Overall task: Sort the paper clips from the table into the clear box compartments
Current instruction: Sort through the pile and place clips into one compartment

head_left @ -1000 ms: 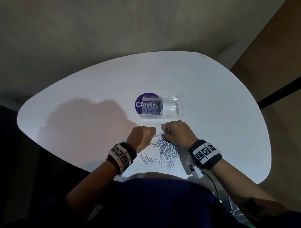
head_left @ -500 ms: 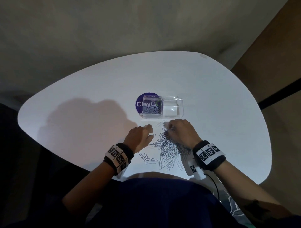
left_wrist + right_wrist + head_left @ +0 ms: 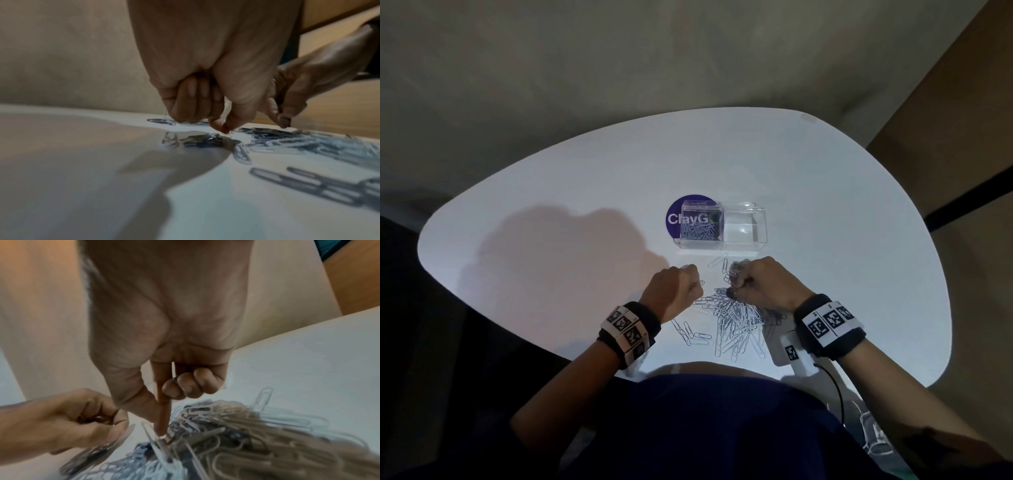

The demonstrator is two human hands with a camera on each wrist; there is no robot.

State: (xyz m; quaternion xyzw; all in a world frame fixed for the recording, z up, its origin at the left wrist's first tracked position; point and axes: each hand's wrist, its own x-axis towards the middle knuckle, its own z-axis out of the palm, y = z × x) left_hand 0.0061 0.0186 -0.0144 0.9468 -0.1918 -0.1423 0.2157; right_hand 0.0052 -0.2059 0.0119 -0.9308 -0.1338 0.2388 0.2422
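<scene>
- At the near edge of the white table (image 3: 585, 192), a loose heap of silver paper clips (image 3: 736, 318) lies spread out, with a few strays just left of it.
- Just beyond the heap's left side, the left hand (image 3: 676, 291) is curled, thumb and fingertips pinching a small bunch of clips low over the table.
- Beside it, the right hand (image 3: 763, 284) has forefinger and thumb pressed together on clips at the heap's far end, other fingers curled in.
- Further on, mid-table, the clear box (image 3: 722, 228) sits on a purple sticker (image 3: 674, 219); its left compartment holds clips, and its right looks empty.
- Risk, as I judge it: tangled clips may lift in a chain and drop short of the box, or land in the wrong compartment.
</scene>
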